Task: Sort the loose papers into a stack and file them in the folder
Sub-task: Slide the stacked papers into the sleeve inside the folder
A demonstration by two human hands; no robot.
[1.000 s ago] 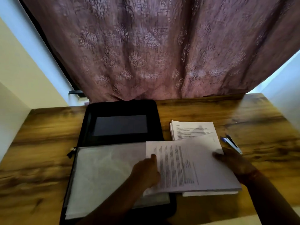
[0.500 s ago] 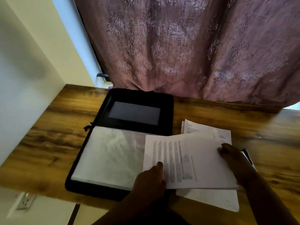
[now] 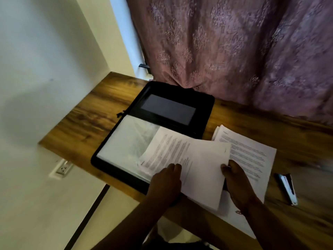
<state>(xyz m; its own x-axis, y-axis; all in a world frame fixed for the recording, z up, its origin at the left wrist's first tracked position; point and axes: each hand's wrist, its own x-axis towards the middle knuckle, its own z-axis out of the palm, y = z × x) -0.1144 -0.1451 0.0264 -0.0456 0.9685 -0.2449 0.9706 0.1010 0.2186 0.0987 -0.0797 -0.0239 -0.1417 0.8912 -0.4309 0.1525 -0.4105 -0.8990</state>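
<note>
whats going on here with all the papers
A person is filing printed papers at a wooden desk. Both hands hold a sheaf of sheets, the left hand on its near left edge and the right hand on its right edge, with its left part over the open black folder. More papers lie to the right, and a stapler beyond them.

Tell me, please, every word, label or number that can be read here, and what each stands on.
None can be read.
Sheet held by both hands: printed lines, too blurred to read.
Paper stack beside the folder: heading and paragraphs, too small and blurred.
Stapler: no legible marking.
Wall socket: no legible marking.
</note>
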